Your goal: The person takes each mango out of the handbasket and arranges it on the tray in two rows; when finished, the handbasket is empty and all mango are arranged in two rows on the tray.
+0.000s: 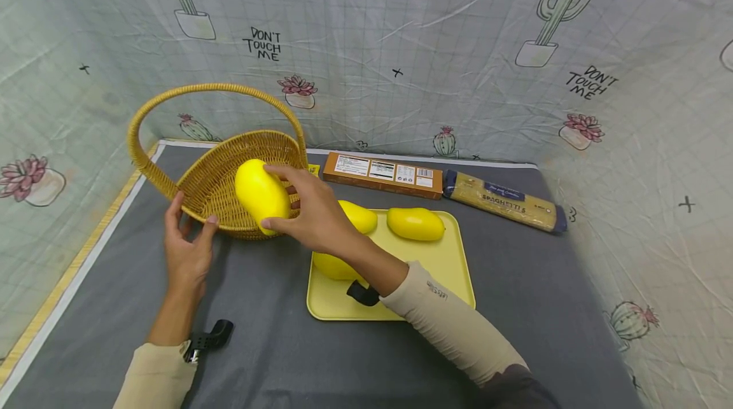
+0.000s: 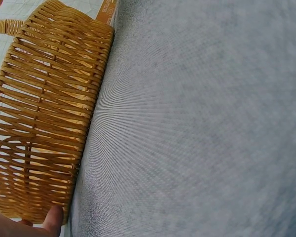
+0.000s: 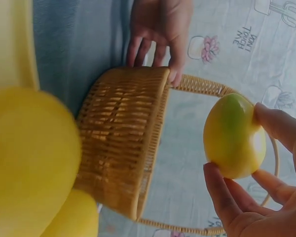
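Note:
My right hand [image 1: 317, 208] grips a yellow mango [image 1: 258, 193] between thumb and fingers, above the wicker basket [image 1: 212, 186]. In the right wrist view this mango [image 3: 234, 136] shows a green patch, and the fingers hold it from both sides. My left hand [image 1: 189, 247] touches the near left end of the basket, its fingers fairly straight and spread around the outside. The left wrist view shows fingertips against the woven wall [image 2: 49, 108]. On the yellow tray [image 1: 429, 282] lie a mango [image 1: 415, 223] and two more partly hidden behind my right hand and forearm.
Behind the tray lies a brown box [image 1: 383, 173], with a spaghetti pack [image 1: 504, 201] to its right. The basket's tall handle [image 1: 217, 88] arches over its opening. A patterned cloth [image 1: 395, 34] hangs behind the grey tabletop [image 1: 527, 307].

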Demonstrator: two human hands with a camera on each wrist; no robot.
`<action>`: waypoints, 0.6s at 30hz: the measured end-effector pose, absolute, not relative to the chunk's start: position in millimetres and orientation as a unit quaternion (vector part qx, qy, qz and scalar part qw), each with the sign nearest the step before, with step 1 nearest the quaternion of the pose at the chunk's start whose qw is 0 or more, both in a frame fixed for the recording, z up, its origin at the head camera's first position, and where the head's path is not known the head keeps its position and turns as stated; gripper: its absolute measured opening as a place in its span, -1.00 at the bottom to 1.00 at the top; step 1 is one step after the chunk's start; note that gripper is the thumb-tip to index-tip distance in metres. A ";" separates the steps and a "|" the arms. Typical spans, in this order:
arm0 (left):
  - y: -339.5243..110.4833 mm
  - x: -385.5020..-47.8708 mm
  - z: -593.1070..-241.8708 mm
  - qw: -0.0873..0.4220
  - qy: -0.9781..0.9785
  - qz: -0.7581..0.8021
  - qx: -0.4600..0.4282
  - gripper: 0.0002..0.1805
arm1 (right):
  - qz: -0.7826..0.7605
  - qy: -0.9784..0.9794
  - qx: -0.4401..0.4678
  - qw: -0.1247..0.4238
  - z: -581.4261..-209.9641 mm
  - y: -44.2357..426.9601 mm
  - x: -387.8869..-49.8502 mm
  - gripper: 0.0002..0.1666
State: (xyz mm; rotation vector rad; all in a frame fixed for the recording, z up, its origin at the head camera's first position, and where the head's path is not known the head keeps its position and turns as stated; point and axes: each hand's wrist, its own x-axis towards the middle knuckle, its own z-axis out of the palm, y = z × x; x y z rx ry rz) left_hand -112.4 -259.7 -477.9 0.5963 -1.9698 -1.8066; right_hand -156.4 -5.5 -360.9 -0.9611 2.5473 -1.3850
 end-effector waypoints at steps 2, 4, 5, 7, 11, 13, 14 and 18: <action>-259.8 -112.8 -478.2 0.201 -0.703 -0.647 0.214 -0.13 | -0.448 0.836 -0.314 0.045 -362.2 3.1 -154.4 0.02; -259.9 -112.9 -478.5 0.201 -0.701 -0.650 0.215 -0.13 | -0.444 0.838 -0.314 0.047 -363.3 11.5 -152.5 0.03; -260.1 -112.9 -478.7 0.201 -0.702 -0.649 0.215 -0.13 | -0.444 0.839 -0.312 0.049 -363.9 15.8 -151.6 0.03; -260.2 -112.7 -479.2 0.200 -0.701 -0.650 0.215 -0.14 | -0.440 0.842 -0.308 0.052 -364.9 24.6 -149.5 0.03; -260.5 -112.6 -479.5 0.200 -0.697 -0.656 0.211 -0.14 | -0.437 0.847 -0.296 0.063 -367.2 42.1 -145.1 0.03; -260.9 -112.7 -479.5 0.201 -0.693 -0.661 0.208 -0.13 | -0.441 0.846 -0.292 0.069 -368.2 50.5 -142.7 0.03; -261.2 -112.9 -479.6 0.201 -0.691 -0.663 0.207 -0.13 | -0.444 0.845 -0.290 0.071 -369.0 54.8 -141.6 0.03; -261.8 -113.0 -479.7 0.201 -0.690 -0.664 0.206 -0.13 | -0.455 0.841 -0.281 0.078 -371.5 72.0 -137.7 0.03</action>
